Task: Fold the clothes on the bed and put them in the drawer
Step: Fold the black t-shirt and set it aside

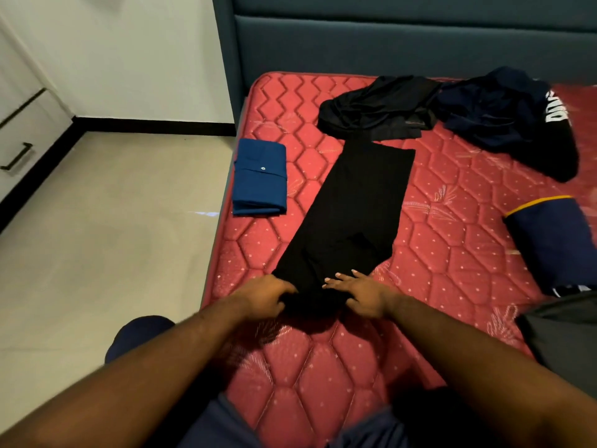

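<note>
Black garment (352, 215) flat; left hand (263, 295) seemingly gripping hem, right hand (361, 294) pressing.

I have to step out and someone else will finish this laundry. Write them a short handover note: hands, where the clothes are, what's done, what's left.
Left hand grips the near end of the black trousers; right hand lies flat on them.
Trousers lie lengthwise on the mattress, folded into a long strip.
Done: blue shirt folded at the bed's left edge.
Left: finish the trousers; fold the black garment and navy garment by the headboard; move everything to the drawer.
</note>
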